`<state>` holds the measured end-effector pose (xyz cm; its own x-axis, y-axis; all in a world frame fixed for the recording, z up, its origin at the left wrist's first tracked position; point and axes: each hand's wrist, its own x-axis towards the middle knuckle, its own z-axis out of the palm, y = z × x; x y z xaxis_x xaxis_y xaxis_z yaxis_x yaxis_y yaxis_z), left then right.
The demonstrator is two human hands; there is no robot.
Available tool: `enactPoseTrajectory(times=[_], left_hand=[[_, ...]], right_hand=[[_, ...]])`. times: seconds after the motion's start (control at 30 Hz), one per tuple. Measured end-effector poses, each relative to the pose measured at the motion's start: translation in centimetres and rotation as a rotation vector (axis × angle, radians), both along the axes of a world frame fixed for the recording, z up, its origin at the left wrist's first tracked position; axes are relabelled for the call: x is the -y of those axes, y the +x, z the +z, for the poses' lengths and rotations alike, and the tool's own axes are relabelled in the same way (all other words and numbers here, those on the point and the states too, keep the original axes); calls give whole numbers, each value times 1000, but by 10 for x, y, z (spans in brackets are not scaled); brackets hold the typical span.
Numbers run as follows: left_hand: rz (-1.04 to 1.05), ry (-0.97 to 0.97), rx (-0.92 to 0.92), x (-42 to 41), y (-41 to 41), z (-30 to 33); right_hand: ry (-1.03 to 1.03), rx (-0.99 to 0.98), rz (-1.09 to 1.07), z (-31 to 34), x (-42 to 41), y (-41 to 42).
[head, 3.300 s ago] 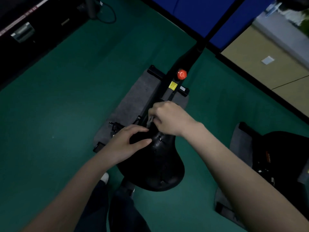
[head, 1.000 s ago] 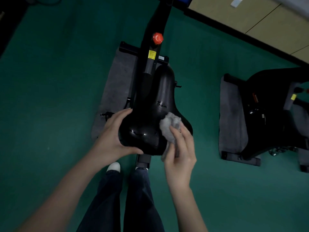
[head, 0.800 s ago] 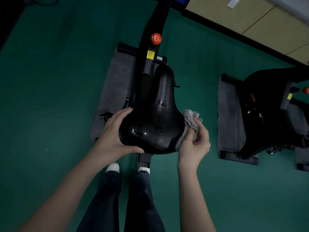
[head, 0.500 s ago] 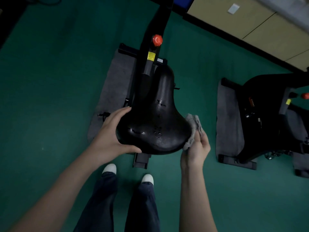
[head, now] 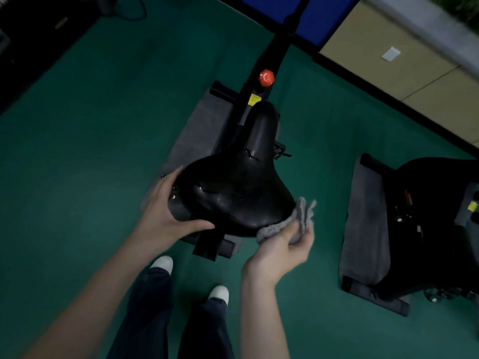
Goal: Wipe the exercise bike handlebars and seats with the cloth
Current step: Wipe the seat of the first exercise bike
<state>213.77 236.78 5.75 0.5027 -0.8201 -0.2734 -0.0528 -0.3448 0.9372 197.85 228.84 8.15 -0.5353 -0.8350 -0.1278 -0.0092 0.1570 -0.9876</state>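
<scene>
The right hand (head: 282,251) has its grip clamped on a grey cloth (head: 290,224), thumb and curled fingers bunching it against the rear right rim of the black bike seat (head: 233,193). The left hand (head: 166,211) clasps the seat's rear left corner, fingers up the side and thumb along the back edge, steadying it.

The likeliest slip is the cloth working loose: it is wadded rather than spread, and a loose flap stands up beside the rim, so a hard drag round the edge could pull it out of the fingers and drop it to the green floor (head: 77,151). A bunched cloth also touches little surface, so streaks may be left on the broad rear. If the left hand eases off, the saddle might swivel under the push and the stroke would skid away.

The seat is a wide, glossy black saddle narrowing to a nose toward the frame post with the red knob (head: 267,77). It sits above a grey mat (head: 202,125). Pale specks and a small mark show on its top; in this dim light I cannot tell whether they are moisture, scuffs or stitching. A second bike (head: 435,224) stands well apart to the right.
</scene>
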Motion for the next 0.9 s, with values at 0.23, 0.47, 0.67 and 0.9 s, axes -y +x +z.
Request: enactPoseTrajectory(times=[0.23, 0.47, 0.67, 0.9], left_hand=[[127, -15, -26, -6, -11, -12], [147, -24, -68, -4, -26, -8], [206, -47, -68, -6, -31, -14], [282, -142, -186, -10, -56, -19]], right_hand=[[-513, -642, 806, 11, 0, -9], [-650, -842, 1212, 26, 70, -4], [-632, -932, 1311, 37, 104, 46], [-731, -841, 1609, 39, 70, -2]])
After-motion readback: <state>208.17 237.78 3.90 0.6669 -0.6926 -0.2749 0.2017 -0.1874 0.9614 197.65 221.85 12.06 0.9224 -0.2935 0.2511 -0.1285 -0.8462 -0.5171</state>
